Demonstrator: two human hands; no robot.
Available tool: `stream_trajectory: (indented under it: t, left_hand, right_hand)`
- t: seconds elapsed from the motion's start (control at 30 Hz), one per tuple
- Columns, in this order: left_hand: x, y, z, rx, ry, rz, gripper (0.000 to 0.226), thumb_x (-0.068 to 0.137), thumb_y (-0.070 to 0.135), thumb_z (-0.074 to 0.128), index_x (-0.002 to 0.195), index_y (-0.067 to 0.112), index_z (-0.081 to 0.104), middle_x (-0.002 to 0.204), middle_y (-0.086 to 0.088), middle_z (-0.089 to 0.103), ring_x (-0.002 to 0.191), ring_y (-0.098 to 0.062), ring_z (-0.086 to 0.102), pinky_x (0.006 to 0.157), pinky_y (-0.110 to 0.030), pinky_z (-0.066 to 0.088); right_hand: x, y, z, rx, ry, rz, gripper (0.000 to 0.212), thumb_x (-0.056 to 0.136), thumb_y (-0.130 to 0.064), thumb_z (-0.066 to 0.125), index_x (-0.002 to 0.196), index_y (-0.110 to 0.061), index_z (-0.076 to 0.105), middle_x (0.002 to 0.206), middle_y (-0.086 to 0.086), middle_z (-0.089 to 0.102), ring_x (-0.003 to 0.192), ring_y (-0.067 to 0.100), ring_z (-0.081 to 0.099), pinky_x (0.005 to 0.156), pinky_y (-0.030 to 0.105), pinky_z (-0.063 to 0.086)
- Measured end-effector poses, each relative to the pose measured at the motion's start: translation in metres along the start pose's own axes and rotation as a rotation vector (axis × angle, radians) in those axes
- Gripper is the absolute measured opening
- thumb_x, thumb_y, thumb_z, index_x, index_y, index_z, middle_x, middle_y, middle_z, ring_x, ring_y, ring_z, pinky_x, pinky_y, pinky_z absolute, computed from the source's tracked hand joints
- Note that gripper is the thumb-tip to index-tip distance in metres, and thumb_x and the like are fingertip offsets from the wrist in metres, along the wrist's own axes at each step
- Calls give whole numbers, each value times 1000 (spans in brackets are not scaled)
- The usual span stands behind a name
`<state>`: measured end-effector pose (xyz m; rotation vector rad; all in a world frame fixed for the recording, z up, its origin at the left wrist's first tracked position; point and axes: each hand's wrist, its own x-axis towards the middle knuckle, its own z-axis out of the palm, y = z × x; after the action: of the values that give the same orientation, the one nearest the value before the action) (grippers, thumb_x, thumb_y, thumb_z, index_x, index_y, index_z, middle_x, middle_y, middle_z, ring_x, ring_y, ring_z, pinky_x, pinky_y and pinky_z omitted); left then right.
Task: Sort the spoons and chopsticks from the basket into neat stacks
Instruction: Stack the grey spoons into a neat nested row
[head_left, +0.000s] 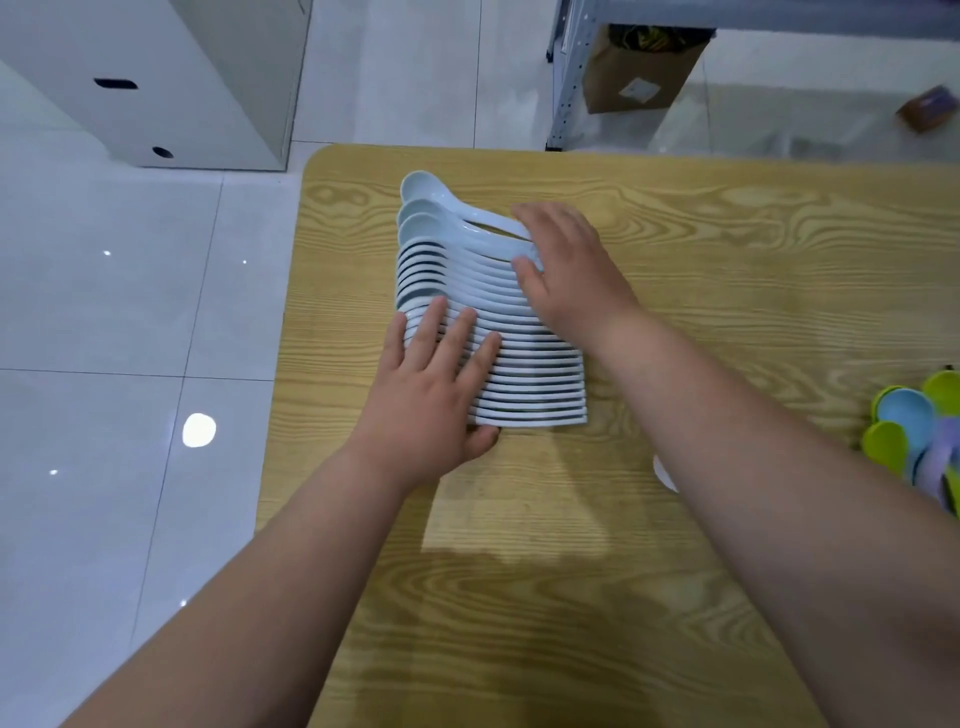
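- White soup spoons (530, 374) are laid nested in one row on the wooden table (737, 270), near its far left corner
- The row's bowl side is pressed by the left hand (431, 395), fingers straight and spread
- The handle ends are touched by the right hand (566, 265), held flat with fingers straight
- Coloured plastic spoons (906, 415) are heaped at the right edge

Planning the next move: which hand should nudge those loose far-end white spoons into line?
Probably the right hand: it rests on the handles of the loose white spoons, while the left hand lies flat at the row's near end.
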<state>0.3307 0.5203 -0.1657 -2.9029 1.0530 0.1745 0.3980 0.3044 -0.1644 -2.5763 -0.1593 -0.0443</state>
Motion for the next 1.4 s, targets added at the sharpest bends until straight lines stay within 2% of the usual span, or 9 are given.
stream_trajectory:
  t: [0.13,0.23,0.33,0.47,0.6,0.97,1.1,1.23,1.4]
  left_hand:
    - [-1,2,-1,-5,-11,-10,93,78,69,57,155,20,35,162,-14,29,152,-41,14,120,-64,12]
    - [-2,3,-1,-13,-9,-24,93,78,68,57,155,20,35,161,-14,30,151,-41,14,119,-63,12]
    - [-7,4,-1,-26,-5,-21,92,77,67,57,154,20,37,160,-14,32,151,-41,17,119,-64,13]
    - [-23,10,0,-37,-6,-3,91,77,66,57,153,20,39,160,-14,32,151,-41,17,118,-65,15]
    - [-53,21,2,-69,-14,-26,90,75,64,62,151,20,42,160,-15,33,151,-41,18,117,-65,18]
    - [-103,39,3,-112,-58,-86,89,75,58,63,151,17,42,159,-16,34,150,-43,18,116,-66,17]
    - [-98,41,2,-80,-66,-71,94,72,63,63,149,14,44,156,-21,37,148,-49,20,114,-71,16]
    - [-94,38,3,-74,-58,-62,94,73,66,63,148,13,45,155,-23,38,147,-50,21,113,-72,16]
    - [-98,38,5,-71,-52,-63,92,77,68,60,151,16,41,159,-19,33,150,-45,17,116,-68,15]
  right_hand:
    - [47,8,-1,-77,-286,157,47,105,-27,42,153,-25,40,154,4,43,141,32,33,116,35,26]
    - [49,7,-6,-18,-240,118,39,97,-14,47,130,-25,66,127,3,63,122,25,54,102,28,41]
    - [36,4,-12,51,-238,157,38,88,-4,46,113,-19,71,113,-2,66,104,15,59,87,23,43]
    - [14,-1,-10,70,-315,132,46,93,-7,45,130,-28,64,113,-3,54,108,14,52,97,29,42]
    - [-15,-11,6,71,-376,124,44,101,-33,53,146,-35,50,112,-1,39,118,21,41,108,31,30]
    - [-35,-16,13,13,-387,61,30,100,-12,46,115,-21,70,117,4,60,115,25,54,98,32,40]
    - [-35,-28,13,26,-463,42,38,105,-23,46,141,-30,56,122,1,55,117,20,53,98,30,40]
    - [-31,-27,12,33,-473,54,39,105,-22,48,142,-31,56,124,1,54,120,19,50,96,21,31]
    - [-41,-26,25,-50,-414,-35,40,104,-27,47,142,-28,56,120,6,57,122,30,46,109,38,34]
